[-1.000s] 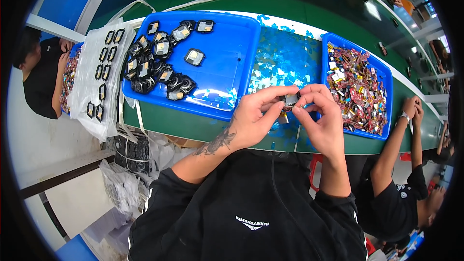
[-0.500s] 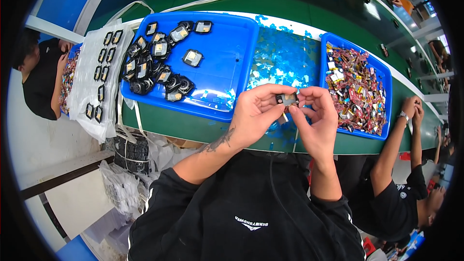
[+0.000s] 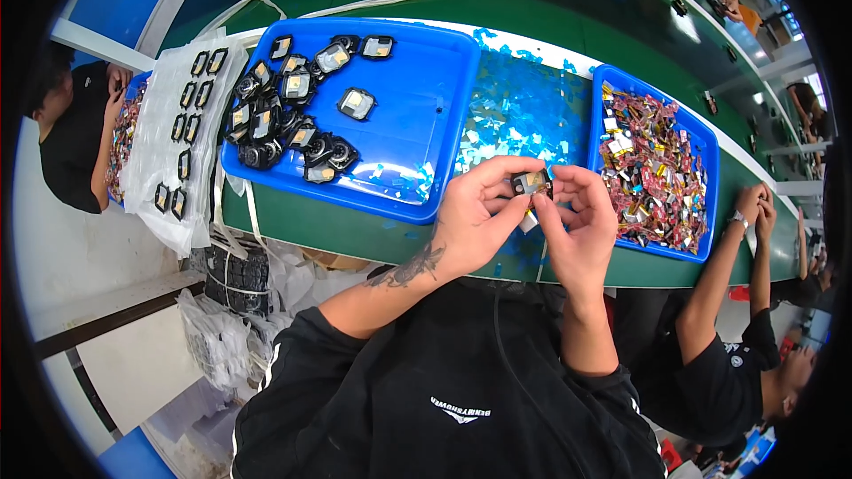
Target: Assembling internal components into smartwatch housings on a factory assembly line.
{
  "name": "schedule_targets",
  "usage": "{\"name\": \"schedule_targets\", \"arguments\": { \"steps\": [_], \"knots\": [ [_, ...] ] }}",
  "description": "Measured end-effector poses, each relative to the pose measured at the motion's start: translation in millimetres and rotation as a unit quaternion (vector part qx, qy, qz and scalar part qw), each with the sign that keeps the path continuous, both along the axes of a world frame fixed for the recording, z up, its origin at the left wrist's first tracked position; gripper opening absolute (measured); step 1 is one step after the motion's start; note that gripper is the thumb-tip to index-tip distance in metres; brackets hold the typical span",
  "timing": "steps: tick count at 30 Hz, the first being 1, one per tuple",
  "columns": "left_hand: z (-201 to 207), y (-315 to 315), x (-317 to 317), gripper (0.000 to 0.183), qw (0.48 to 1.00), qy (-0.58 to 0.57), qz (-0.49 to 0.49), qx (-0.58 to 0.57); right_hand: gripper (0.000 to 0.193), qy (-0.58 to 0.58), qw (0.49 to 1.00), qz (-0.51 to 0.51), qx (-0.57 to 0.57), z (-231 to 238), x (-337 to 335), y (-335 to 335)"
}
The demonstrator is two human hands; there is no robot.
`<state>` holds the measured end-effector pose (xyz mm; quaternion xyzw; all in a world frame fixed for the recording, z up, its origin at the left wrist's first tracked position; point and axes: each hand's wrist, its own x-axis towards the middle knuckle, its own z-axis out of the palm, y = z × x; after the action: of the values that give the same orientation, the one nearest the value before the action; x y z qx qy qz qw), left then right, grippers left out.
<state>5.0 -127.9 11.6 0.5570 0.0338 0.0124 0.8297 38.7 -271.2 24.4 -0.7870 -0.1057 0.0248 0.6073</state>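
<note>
Between my two hands, over the near part of the green bench, is a black watch case (image 3: 531, 183) with a pale, partly copper-coloured inside. My left hand (image 3: 479, 217) pinches its left side between thumb and fingers. My right hand (image 3: 581, 223) has its fingers curled at the right side, the thumb pressing the lower edge. A small pale piece (image 3: 529, 221) hangs below the case between the thumbs; whether it is joined to the case is hidden. Similar black watch cases (image 3: 295, 84) lie heaped in a blue tray (image 3: 408, 115) on the left.
Scraps of blue film (image 3: 515, 115) litter the bench between the trays. To the right, a second blue tray (image 3: 701, 244) holds many small red circuit boards with batteries. White sheeting (image 3: 146, 168) at the left bears black frames in rows. Co-workers sit on both sides.
The watch case has tilted slightly in my fingers and shifted a little to the right. Both hands keep their hold, and the whole view has moved slightly.
</note>
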Motion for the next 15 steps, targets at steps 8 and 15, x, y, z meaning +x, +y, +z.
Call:
{"name": "schedule_targets", "arguments": {
  "steps": [8, 15],
  "knots": [
    [22.8, 16.0, -6.9, 0.045, 0.96, -0.088, 0.075, 0.255, 0.043, 0.113, 0.987, 0.094, 0.062, 18.7, 25.2, 0.4],
    [133.0, 74.8, -62.5, 0.012, 0.874, -0.443, 0.093, 0.175, 0.044, 0.115, 0.984, 0.106, -0.084, 19.0, 221.6, 35.7]
  ]
}}
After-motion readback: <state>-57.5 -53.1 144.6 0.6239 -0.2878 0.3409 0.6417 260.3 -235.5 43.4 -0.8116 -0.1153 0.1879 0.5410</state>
